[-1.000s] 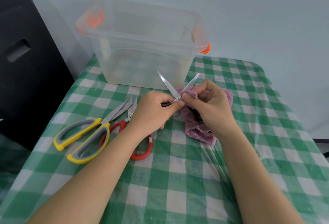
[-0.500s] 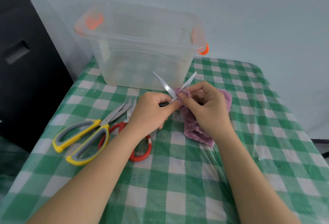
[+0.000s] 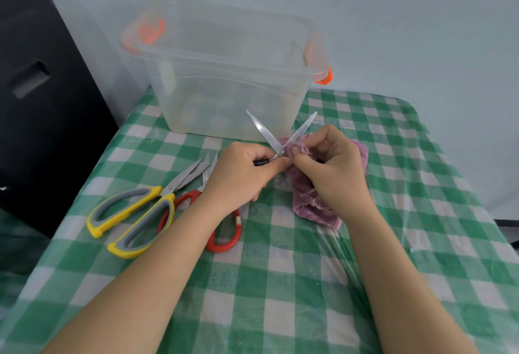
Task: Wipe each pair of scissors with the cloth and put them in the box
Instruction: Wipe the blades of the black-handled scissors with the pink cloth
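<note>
While our left hand [image 3: 241, 173] grips the small black-handled steel scissors [image 3: 269, 140] spread open above the bench, our right hand [image 3: 331, 168] fingers pinch the purple fluffy cloth [image 3: 314, 207] round one blade, exposing each edge for wiping.

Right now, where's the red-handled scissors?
Head view: red-handled scissors lie on the tablecloth, left of centre, beside the yellow-handled scissors, partly under the left forearm.

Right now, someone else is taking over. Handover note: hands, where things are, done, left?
Left hand grips the small scissors by the handle, blades open. Right hand pinches the purple cloth round one blade.
Yellow scissors and red scissors lie on the table beside the left arm.
Box behind: no scissors visible inside.
Done: none boxed. Left: finish this pair, then the other two.
</note>
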